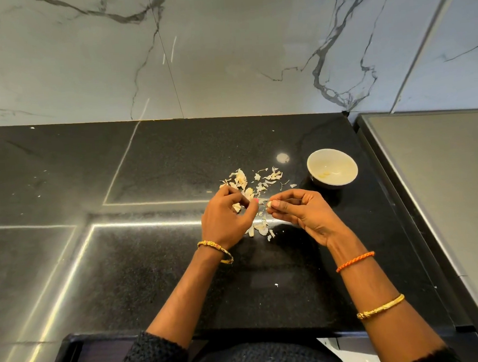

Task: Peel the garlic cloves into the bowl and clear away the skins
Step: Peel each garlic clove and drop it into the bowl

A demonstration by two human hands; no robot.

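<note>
My right hand [301, 213] pinches a small pale garlic clove [269, 204] between thumb and fingertips, just above the black counter. My left hand [226, 218] hovers beside it with curled fingers, thumb and forefinger closed near a thin bit of skin; I cannot tell whether it holds anything. Papery garlic skins [243, 180] lie scattered beyond and beneath both hands. A small white bowl [332, 158] stands to the right of the skins, with a few pale peeled bits at its bottom.
The black stone counter [153, 270] runs to a marble wall [224, 55] at the back. A grey raised surface [442, 182] borders the counter on the right, close to the bowl. A white crumb [276, 285] lies near the front edge.
</note>
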